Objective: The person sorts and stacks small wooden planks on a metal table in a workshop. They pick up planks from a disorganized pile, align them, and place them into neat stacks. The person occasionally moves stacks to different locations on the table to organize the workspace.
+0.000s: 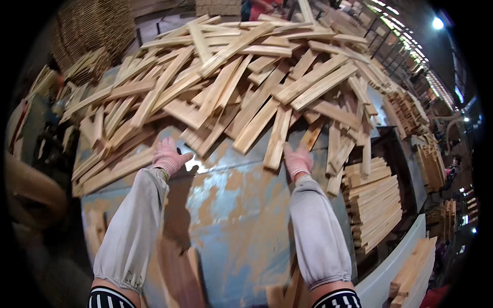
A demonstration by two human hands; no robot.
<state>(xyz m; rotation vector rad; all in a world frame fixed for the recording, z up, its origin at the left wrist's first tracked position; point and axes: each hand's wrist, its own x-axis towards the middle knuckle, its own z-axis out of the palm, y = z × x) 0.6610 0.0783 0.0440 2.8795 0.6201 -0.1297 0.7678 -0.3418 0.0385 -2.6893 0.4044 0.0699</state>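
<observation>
A large heap of loose wooden boards (251,120) covers the far half of a metal-topped table (233,205). Both my hands wear pale pink gloves, and grey-white sleeves cover my forearms. My left hand (170,156) is open at the heap's near left edge, thumb spread away from the fingers, beside the end of a long board (120,172). Over on the right, my right hand (298,160) has thumb and fingers apart, close to the near end of a darker short board (311,134); whether it touches that board is hard to tell.
Sawdust (246,197) lies in patches on the tabletop. To the right, a neat stack of boards (374,200) sits lower than the tabletop. More boards (415,267) lie by a pale curved panel (393,267). Tall wood stacks (92,33) stand at the far left. Someone in red (264,7) is beyond the heap.
</observation>
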